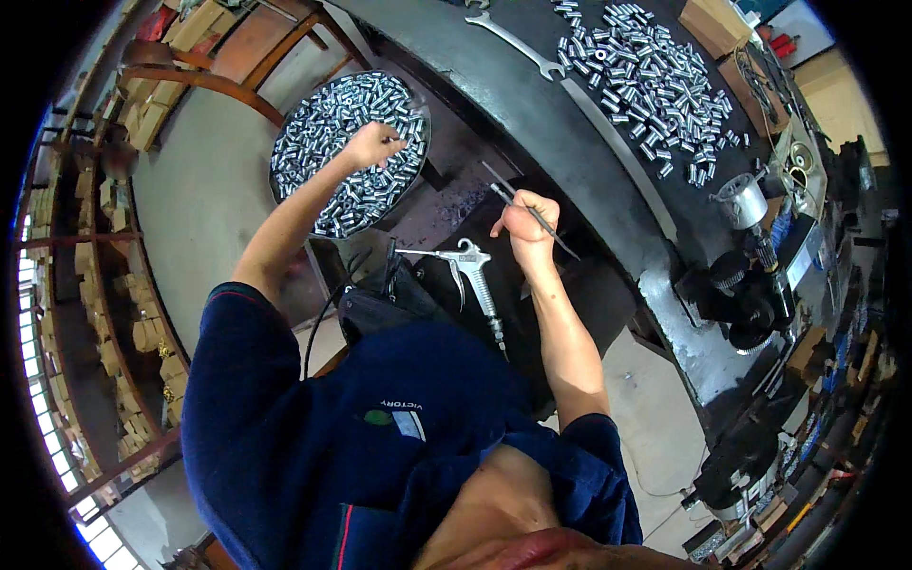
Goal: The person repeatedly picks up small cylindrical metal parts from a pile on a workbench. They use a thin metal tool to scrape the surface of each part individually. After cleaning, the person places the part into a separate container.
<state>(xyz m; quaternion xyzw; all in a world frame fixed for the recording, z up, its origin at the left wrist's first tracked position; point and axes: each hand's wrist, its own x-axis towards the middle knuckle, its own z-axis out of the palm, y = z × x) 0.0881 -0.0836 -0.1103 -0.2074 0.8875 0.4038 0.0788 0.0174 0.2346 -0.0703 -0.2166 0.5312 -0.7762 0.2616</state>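
Note:
My left hand (373, 145) is over a round tub (429, 142) heaped with small shiny metal sleeves (351, 195). Its thumb and fingers are drawn together among the parts; what they pinch, if anything, is too small to make out. My right hand (529, 217) is closed around a slim, dark metal rod (562, 244) with narrow ends, slanting across the fist. A small bright cylinder (501, 193) shows by its fingers. Between my arms, an air blow gun (473, 271) with a silver ribbed handle lies on dark material near my lap.
Along the dark bench (446, 47) lie an open-ended wrench (518, 43), a long flat metal strip (622, 157) and a large pile of sleeves (646, 85). A metal fixture (741, 199) stands farther right. A wooden chair (252, 57) is beside the tub; shelves (90, 285) line the left.

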